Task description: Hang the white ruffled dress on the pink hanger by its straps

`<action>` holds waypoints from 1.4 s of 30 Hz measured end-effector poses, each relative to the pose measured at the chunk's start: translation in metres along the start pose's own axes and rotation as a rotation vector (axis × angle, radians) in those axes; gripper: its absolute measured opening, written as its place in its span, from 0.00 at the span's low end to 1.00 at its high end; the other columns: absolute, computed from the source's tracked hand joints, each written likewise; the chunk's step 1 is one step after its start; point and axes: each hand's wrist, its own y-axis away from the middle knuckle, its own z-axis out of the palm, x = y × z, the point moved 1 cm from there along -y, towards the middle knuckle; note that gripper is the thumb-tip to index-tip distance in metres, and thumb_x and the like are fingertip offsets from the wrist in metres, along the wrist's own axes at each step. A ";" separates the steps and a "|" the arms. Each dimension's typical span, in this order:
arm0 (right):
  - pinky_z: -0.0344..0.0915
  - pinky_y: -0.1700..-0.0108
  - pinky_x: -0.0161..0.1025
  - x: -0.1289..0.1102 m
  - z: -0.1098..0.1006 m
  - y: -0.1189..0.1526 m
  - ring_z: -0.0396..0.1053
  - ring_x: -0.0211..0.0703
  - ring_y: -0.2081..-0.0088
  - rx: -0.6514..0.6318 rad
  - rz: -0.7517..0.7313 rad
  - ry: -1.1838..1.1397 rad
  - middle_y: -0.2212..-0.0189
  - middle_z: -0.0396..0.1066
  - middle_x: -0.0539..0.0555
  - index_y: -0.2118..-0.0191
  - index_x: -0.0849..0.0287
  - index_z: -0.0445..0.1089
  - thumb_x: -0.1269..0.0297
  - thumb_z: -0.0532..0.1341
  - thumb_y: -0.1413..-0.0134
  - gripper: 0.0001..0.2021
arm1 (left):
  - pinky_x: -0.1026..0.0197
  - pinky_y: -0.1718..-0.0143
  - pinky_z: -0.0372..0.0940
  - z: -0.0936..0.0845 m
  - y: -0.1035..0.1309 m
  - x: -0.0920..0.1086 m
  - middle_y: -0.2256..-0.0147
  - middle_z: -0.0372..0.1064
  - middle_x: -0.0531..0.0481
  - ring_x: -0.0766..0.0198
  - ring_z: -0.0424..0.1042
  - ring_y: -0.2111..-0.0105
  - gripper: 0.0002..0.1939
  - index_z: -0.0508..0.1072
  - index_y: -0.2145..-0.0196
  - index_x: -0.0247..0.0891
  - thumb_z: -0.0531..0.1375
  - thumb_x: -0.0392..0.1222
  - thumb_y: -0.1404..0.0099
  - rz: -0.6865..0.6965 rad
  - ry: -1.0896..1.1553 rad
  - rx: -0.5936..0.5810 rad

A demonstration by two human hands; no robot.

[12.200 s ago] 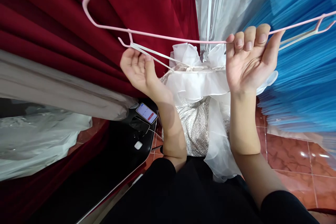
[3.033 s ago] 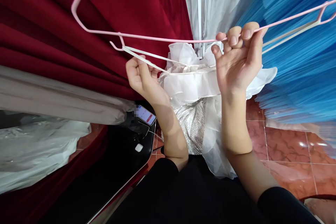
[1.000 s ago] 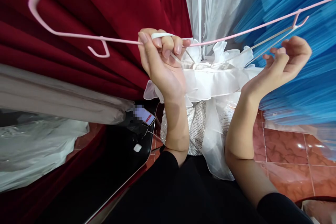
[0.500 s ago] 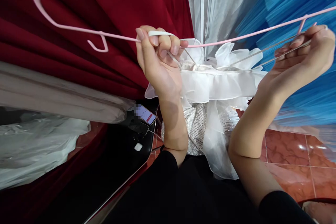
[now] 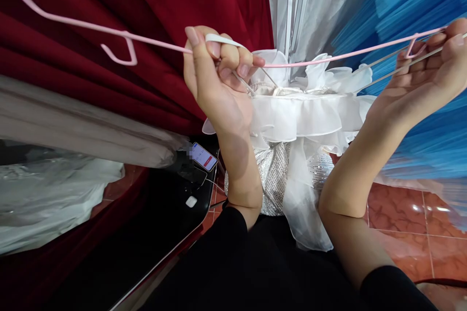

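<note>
A long pink hanger (image 5: 314, 64) crosses the view, with one small hook at its left part and another near my right hand. My left hand (image 5: 222, 73) is closed around the hanger and a thin white strap (image 5: 223, 40). At the right edge my right hand (image 5: 426, 63) has its fingers curled on thin pale straps (image 5: 386, 75) beside the hanger's right hook. Both sets of straps run down to a white dress (image 5: 299, 116) with a ruffled organza top and silver sequined body, hanging between my forearms.
Red cloth (image 5: 153, 5) and blue tulle (image 5: 412, 19) hang at left and right. A black seat (image 5: 160, 214) at lower left holds a phone (image 5: 204, 156) and a small white case (image 5: 191, 201). Red tiles (image 5: 397, 209) show at lower right.
My right hand has moved outward and slightly up, drawing the straps toward the right edge. The hanger has shifted left in view, and my left hand is slightly higher and further left.
</note>
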 end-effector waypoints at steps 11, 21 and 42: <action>0.73 0.60 0.35 0.013 0.016 0.021 0.75 0.36 0.65 -0.314 0.087 0.032 0.68 0.76 0.50 0.63 0.59 0.77 0.76 0.55 0.51 0.15 | 0.63 0.69 0.68 0.002 0.001 -0.010 0.77 0.39 0.57 0.73 0.55 0.79 0.16 0.55 0.72 0.37 0.43 0.40 0.25 -0.063 0.107 0.012; 0.68 0.45 0.45 -0.006 0.073 0.086 0.75 0.41 0.55 -0.413 0.271 -0.214 0.62 0.74 0.47 0.62 0.49 0.68 0.60 0.47 0.35 0.13 | 0.65 0.69 0.69 0.005 0.000 -0.011 0.77 0.38 0.58 0.75 0.53 0.80 0.17 0.53 0.73 0.37 0.43 0.41 0.25 -0.196 0.176 0.065; 0.63 0.71 0.35 0.017 0.066 0.056 0.72 0.41 0.68 -0.387 0.125 -0.275 0.77 0.59 0.48 0.71 0.53 0.64 0.57 0.51 0.34 0.14 | 0.60 0.58 0.70 -0.062 0.017 -0.029 0.46 0.67 0.49 0.59 0.72 0.52 0.13 0.69 0.54 0.43 0.50 0.37 0.34 -0.059 -0.316 0.237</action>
